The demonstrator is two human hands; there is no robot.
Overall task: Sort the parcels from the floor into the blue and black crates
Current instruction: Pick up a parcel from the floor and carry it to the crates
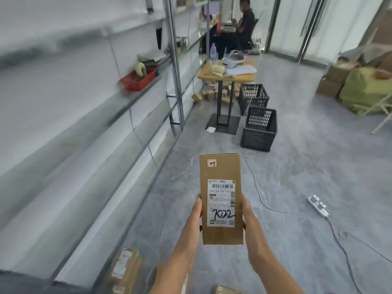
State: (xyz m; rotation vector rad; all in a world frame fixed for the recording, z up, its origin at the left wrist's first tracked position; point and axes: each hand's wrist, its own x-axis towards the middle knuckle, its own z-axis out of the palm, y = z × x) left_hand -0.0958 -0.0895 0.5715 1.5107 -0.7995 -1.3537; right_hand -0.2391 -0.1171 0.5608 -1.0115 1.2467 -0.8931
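Head view: my left hand [194, 217] and right hand [248, 217] pinch the cardboard parcel [220, 200] by its sides. Risk: both crates [258, 132] at 1 o'clock look dark; I may mis-sort.

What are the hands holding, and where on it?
A cardboard parcel: the left hand and right hand grip its long sides near the lower end.

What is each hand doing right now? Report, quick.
Left hand: holds the cardboard parcel by its left edge.
Right hand: holds its right edge.
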